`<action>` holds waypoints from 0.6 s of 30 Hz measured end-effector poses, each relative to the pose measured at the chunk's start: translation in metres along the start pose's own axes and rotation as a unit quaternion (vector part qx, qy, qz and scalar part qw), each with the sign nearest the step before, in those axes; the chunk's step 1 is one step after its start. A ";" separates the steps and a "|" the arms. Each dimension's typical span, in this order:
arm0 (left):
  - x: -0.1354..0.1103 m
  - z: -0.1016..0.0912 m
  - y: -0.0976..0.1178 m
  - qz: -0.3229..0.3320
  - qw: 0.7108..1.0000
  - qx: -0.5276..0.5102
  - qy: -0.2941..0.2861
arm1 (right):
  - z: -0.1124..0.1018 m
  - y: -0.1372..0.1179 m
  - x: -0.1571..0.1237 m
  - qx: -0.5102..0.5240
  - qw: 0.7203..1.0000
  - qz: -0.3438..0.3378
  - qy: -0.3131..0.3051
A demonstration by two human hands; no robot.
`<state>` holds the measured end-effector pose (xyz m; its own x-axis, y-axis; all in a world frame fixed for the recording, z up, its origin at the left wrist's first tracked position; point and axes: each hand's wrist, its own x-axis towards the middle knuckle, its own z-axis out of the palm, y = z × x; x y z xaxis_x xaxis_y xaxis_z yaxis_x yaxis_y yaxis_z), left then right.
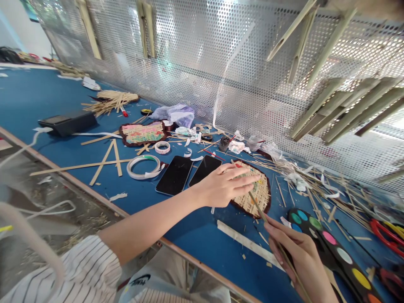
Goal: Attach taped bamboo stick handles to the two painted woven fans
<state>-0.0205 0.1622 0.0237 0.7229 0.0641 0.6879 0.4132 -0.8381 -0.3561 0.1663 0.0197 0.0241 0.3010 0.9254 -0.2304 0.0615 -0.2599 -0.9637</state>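
Well, the left hand (225, 185) lies spread across a woven bamboo mat (257, 198) with a dark red rim, which sits near the front edge of the blue tabletop (38, 92). The right hand (299, 256) pinches a thin wooden stick (268, 223), its tip at the mat. A paint palette (334, 248) lies just beside the mat on the right, two black phones (174, 175) on the left

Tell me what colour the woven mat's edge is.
Dark reddish-brown edge, shown best in the head view.
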 end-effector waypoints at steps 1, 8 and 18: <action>0.000 0.000 0.000 0.000 1.000 -0.001 0.001 | 0.000 0.000 0.000 0.002 1.000 -0.002 0.006; -0.001 0.002 -0.001 0.006 0.999 -0.022 0.041 | 0.000 -0.001 0.001 0.018 1.000 -0.004 0.009; 0.002 -0.002 0.003 -0.065 0.989 -0.116 0.059 | 0.000 -0.002 -0.004 0.019 1.000 -0.018 0.004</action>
<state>-0.0189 0.1585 0.0256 0.5958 0.1274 0.7930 0.3506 -0.9295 -0.1140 0.1654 0.0166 0.0267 0.3068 0.9316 -0.1951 0.0369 -0.2165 -0.9756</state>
